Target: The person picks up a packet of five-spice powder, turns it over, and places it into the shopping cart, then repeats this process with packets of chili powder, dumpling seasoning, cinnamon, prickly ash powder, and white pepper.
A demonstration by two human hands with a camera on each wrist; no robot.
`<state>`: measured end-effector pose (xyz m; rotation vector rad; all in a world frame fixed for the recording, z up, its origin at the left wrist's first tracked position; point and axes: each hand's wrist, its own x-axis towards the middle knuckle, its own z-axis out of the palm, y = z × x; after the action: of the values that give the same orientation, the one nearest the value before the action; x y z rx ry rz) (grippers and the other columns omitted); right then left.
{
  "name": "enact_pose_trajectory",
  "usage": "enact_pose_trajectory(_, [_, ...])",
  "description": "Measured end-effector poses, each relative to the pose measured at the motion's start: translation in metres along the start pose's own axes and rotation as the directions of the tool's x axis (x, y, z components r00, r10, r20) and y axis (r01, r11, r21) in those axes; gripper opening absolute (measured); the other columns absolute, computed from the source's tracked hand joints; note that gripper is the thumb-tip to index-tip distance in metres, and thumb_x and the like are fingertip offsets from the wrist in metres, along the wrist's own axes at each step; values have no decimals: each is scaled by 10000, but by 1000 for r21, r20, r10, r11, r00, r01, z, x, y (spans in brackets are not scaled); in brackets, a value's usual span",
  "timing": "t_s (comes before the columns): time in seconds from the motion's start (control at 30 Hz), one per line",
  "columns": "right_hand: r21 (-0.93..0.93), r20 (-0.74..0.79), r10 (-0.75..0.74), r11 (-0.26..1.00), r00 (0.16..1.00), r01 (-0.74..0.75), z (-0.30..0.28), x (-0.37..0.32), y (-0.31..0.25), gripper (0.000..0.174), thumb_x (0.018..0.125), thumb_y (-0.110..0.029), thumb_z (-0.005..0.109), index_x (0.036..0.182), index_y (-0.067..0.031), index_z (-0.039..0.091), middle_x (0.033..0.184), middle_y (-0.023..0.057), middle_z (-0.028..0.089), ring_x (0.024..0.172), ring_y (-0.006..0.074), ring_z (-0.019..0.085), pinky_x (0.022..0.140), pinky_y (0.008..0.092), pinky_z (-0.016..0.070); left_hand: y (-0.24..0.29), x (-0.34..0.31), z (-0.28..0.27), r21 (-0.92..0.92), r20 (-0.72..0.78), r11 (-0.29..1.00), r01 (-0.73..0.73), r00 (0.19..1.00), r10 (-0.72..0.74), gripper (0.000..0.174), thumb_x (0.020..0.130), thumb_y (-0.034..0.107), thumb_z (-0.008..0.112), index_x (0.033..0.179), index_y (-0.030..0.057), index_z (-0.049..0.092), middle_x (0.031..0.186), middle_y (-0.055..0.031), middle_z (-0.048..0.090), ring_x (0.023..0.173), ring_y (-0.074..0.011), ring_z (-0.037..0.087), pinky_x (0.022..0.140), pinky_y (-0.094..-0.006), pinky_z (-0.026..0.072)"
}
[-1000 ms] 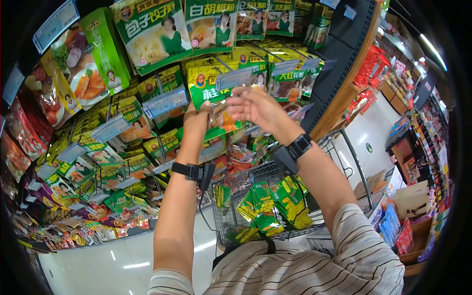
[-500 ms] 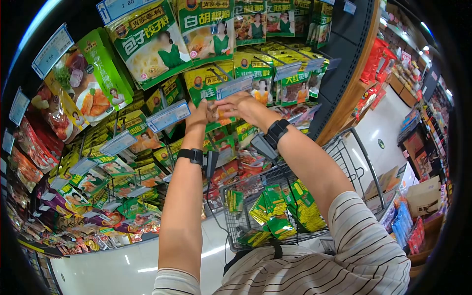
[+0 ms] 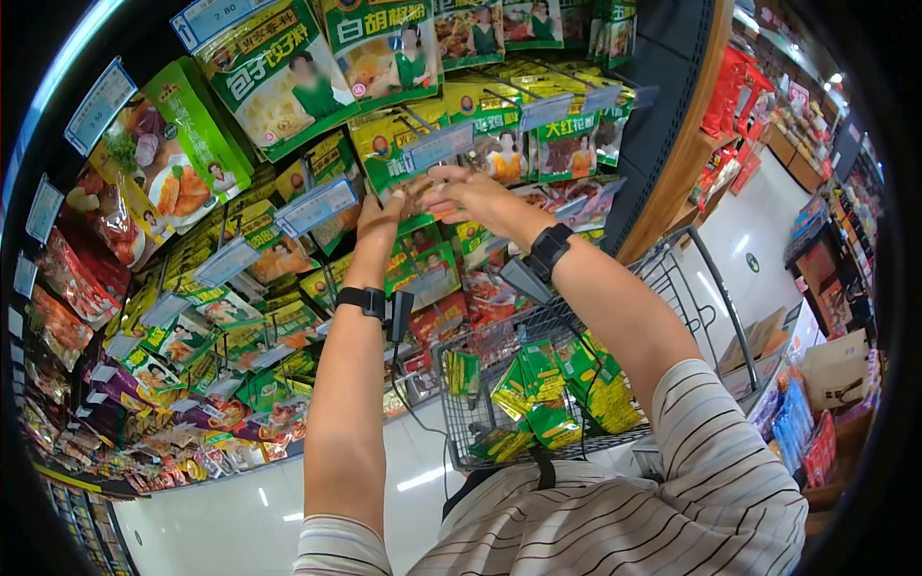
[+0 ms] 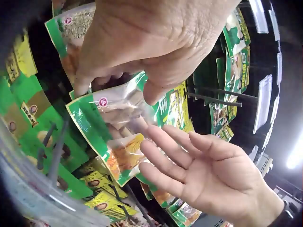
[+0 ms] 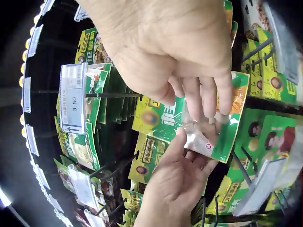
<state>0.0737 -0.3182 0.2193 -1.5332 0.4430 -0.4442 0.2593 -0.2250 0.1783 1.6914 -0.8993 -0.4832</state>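
Observation:
A green and yellow packet with a clear window [image 3: 380, 165] [image 4: 124, 153] [image 5: 230, 135] is among the hanging packets, behind a price tag [image 3: 439, 147]. My left hand [image 3: 378, 228] [image 4: 147, 40] [image 5: 173, 182] grips its lower part, the thumb on the front and the other fingers behind. Against the packet's front rest the extended fingertips of my right hand [image 3: 485, 206] [image 4: 213, 177] [image 5: 175, 47], palm turned towards the left hand. The two hands are close together. In the head view they cover much of the window.
Rows of seasoning packets [image 3: 288, 86] hang on hooks with price tags [image 3: 317, 206] sticking out. Below right stands a wire cart [image 3: 672, 288] holding several green and yellow packets [image 3: 538, 384]. A wooden shelf edge [image 3: 677, 144] is at the right; cables hang from both wrist cameras.
The right hand has moved left, closer to the left hand, and its fingers now reach the packet's front. The gripped packet shows less in the head view, sitting further up behind the tag.

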Motion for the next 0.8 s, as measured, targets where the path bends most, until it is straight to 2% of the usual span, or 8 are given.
enact_pose_trajectory(0.17, [59, 31, -44, 997, 999, 42, -10, -43, 6, 534, 987, -276, 536, 1457, -69, 390, 1261, 161, 614, 1140, 254, 607, 985, 403, 474, -27, -5, -5, 172, -62, 978, -117, 990, 130, 610, 922, 351, 656, 1366, -21, 467, 1259, -178, 608, 1132, -257, 581, 941, -345, 450])
enact_pose_trajectory(0.2, [91, 41, -43, 995, 998, 39, -17, -51, 11, 534, 985, -281, 547, 1452, -71, 397, 1253, 162, 621, 1142, 253, 607, 985, 403, 473, -6, -27, -8, 28, -27, 985, -172, 985, 173, 600, 921, 400, 633, 1307, -39, 496, 1258, -231, 602, 1192, -315, 572, 1003, -375, 425])
enact_pose_trajectory(0.3, [244, 85, -110, 966, 990, 87, -38, -89, 31, 520, 969, -284, 595, 1400, -36, 446, 1241, 198, 628, 1112, 263, 637, 951, 400, 519, 0, -51, -20, 203, -30, 942, -267, 960, 279, 564, 905, 403, 614, 1253, -34, 541, 1138, -133, 630, 1054, -232, 588, 921, -345, 449])
enact_pose_trajectory(0.4, [155, 64, -116, 982, 991, 104, -57, -139, 30, 464, 979, -241, 563, 1335, 44, 476, 1184, 220, 648, 1059, 269, 657, 914, 388, 542, 30, -123, -11, 17, 73, 986, -166, 984, 164, 586, 931, 437, 597, 1335, 19, 520, 1255, -119, 598, 1186, -237, 543, 970, -380, 426])
enact_pose_trajectory(0.5, [74, 15, -118, 990, 993, 116, -82, -191, 44, 424, 1036, -273, 462, 1334, 24, 518, 1209, 190, 647, 1101, 256, 645, 947, 365, 523, 28, -177, 8, -28, 194, 995, -93, 976, 96, 554, 958, 420, 571, 1331, 13, 526, 1310, -141, 592, 1267, -247, 531, 1011, -385, 424])
enact_pose_trajectory(0.63, [155, -131, 27, 988, 991, -6, -118, -247, 80, 417, 1035, -288, 461, 1304, 17, 556, 1179, 157, 660, 1073, 234, 649, 927, 346, 526, -9, -231, 45, -38, 432, 992, 119, 897, -92, 482, 976, 401, 569, 1258, 10, 578, 1191, -131, 652, 1132, -212, 611, 962, -340, 461])
enact_pose_trajectory(0.73, [277, -230, 207, 951, 951, -140, -128, -285, 95, 402, 1027, -286, 472, 1283, 6, 571, 1124, 122, 676, 1032, 201, 655, 900, 322, 526, -54, -259, 75, -49, 508, 950, 308, 827, -241, 450, 983, 382, 570, 1242, 15, 585, 1160, -115, 659, 1108, -206, 618, 953, -335, 461])
enact_pose_trajectory(0.8, [297, -259, 203, 947, 944, -122, -134, -310, 104, 384, 1023, -275, 476, 1266, 5, 577, 1104, 117, 683, 1026, 198, 657, 895, 324, 526, -75, -275, 93, -18, 545, 926, 376, 781, -306, 432, 986, 375, 570, 1234, 22, 590, 1150, -109, 660, 1101, -205, 620, 948, -335, 462])
